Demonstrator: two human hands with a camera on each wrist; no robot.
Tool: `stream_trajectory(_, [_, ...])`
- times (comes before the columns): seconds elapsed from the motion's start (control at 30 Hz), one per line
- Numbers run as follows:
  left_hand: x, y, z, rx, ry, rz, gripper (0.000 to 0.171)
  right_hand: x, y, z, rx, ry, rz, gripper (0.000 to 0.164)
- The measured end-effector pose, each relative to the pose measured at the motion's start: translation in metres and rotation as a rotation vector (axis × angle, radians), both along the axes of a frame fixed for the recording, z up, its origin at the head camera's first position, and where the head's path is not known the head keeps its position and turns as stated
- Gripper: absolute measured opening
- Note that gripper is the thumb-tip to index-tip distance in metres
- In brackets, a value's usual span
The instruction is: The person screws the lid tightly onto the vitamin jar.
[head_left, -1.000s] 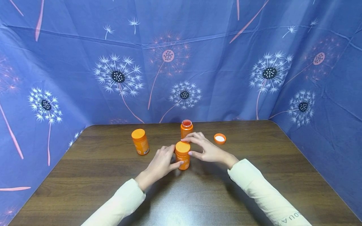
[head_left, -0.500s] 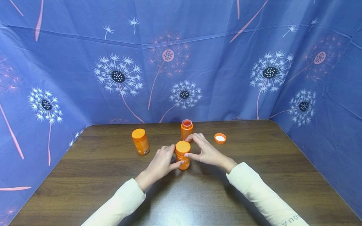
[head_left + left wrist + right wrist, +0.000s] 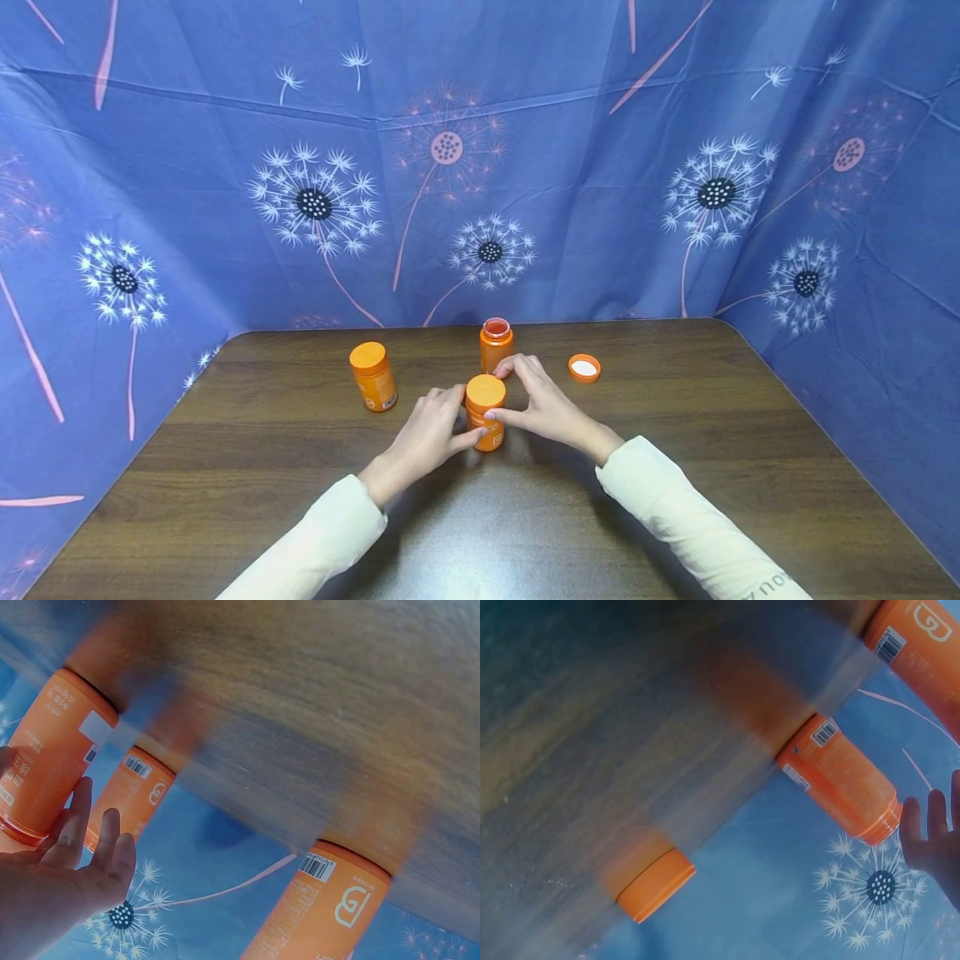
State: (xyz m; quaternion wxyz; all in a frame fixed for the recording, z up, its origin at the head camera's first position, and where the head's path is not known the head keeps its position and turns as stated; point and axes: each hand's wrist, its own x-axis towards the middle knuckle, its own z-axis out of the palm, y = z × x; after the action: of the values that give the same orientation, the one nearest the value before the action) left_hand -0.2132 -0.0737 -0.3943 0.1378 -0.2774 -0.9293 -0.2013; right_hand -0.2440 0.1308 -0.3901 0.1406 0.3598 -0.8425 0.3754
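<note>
In the head view, an orange supplement bottle stands upright near the middle of the table, with its orange cap on top. My left hand grips its body from the left, thumb across the front. From the right, my right hand holds the cap between thumb and fingers. The left wrist view shows my left fingers beside the labelled bottle. At the edge of the right wrist view, right-hand fingers appear, while the bottle is partly cut off.
Just behind stands an uncapped orange bottle, its mouth showing reddish. A loose orange cap lies white inside up to its right. Another capped orange bottle stands at the left. A blue dandelion-print cloth hangs behind the brown wooden table.
My right hand's fingertips have shifted round the cap, the thumb sliding left across the front and the index finger drawing back right. The left hand stays on the bottle.
</note>
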Motion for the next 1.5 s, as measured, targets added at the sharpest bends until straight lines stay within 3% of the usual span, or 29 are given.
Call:
stream_trajectory(0.2, [0.000,0.000,0.000,-0.002,0.002,0.002,0.048,-0.001,0.003,0.002,0.031,-0.015,0.012,0.055])
stream_trajectory(0.57, [0.000,0.001,-0.001,-0.007,0.008,0.004,0.048,-0.004,0.010,0.012,0.068,-0.033,0.147,0.053])
stream_trajectory(0.87, [0.000,0.001,-0.001,-0.007,-0.004,0.008,0.050,-0.006,0.012,0.013,0.100,-0.041,0.193,0.048])
stream_trajectory(1.3, [0.000,0.001,0.001,-0.004,-0.028,0.009,0.050,-0.006,0.010,0.013,0.092,-0.034,0.121,0.043])
stream_trajectory(1.5, [0.000,0.001,0.000,-0.001,-0.018,0.008,0.049,-0.003,0.006,0.009,0.051,-0.079,0.072,0.044])
